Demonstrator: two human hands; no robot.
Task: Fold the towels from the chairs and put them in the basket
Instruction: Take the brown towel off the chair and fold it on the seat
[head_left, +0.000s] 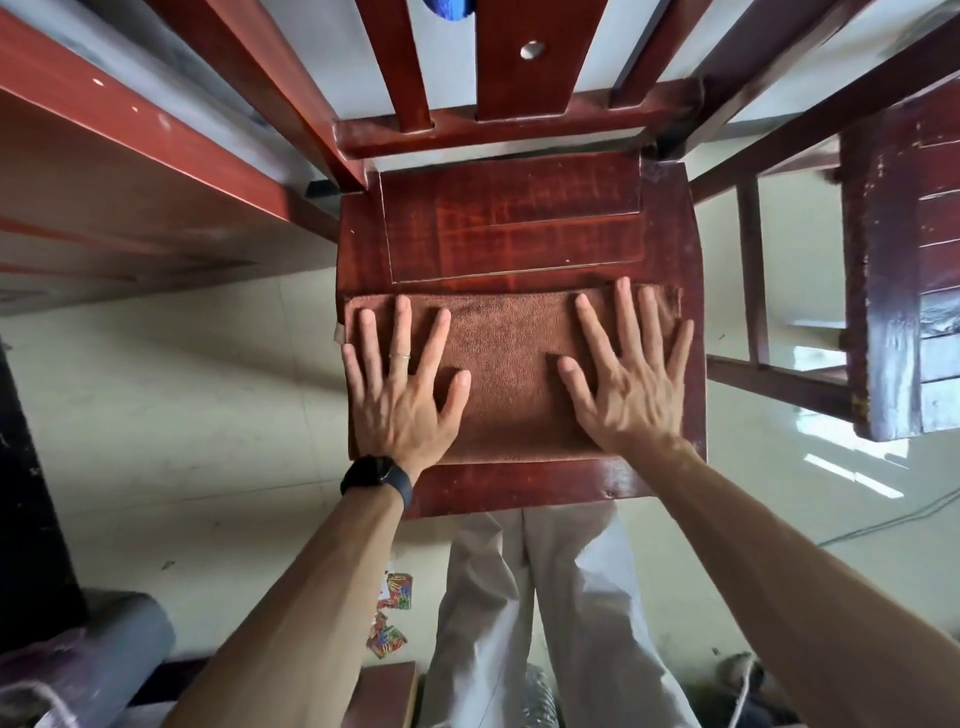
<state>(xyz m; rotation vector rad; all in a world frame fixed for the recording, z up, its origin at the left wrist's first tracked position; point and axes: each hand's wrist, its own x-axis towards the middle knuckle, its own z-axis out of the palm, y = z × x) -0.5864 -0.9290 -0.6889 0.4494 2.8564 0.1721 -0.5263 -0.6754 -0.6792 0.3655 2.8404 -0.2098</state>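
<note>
A brown towel (511, 358) lies folded flat as a wide rectangle on the front half of a red-brown wooden chair seat (511, 228). My left hand (402, 387) presses flat on the towel's left part, fingers spread and straight. My right hand (631, 374) lies flat on its right part, fingers spread too. A small corner of the towel sticks out at the far right (672, 301). No basket is in view.
A red-brown table edge (130, 135) runs along the left. Another wooden chair (893, 270) stands at the right. A grey roll (119, 649) lies at the lower left. Coloured scraps (392, 613) and a cable (883, 525) lie on the pale tiled floor.
</note>
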